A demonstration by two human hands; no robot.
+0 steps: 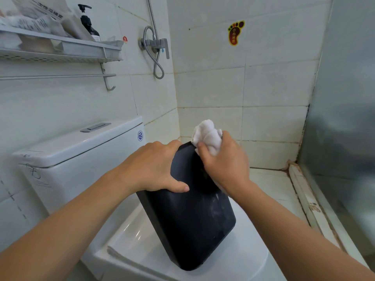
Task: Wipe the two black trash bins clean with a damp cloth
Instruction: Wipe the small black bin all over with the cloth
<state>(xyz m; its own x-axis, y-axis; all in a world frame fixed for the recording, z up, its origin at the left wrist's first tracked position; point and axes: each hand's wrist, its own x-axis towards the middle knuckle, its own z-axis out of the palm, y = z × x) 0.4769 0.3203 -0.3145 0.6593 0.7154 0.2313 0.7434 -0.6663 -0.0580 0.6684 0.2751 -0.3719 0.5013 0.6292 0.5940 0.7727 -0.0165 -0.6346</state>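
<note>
One black bin [188, 220] in view, upside down and tilted, resting on the closed toilet lid [233, 258], just in front of the cistern [81, 151]. Second bin not visible.

Left hand [156, 167] clamps the bin's upper left edge, thumb on the near face, fingers curled over the far side. Steadying grip. Right hand [225, 161] has its grip closed round a bunched white cloth [209, 134], pressed against the bin's top right corner, at the base end.

Step in hand, my read: wiping the outside of bin one, near the base. Near face shows pale smears lower right, so not done.

Next move likely calls for dragging the cloth down that face while the left hand keeps the bin from sliding on the lid.
</note>
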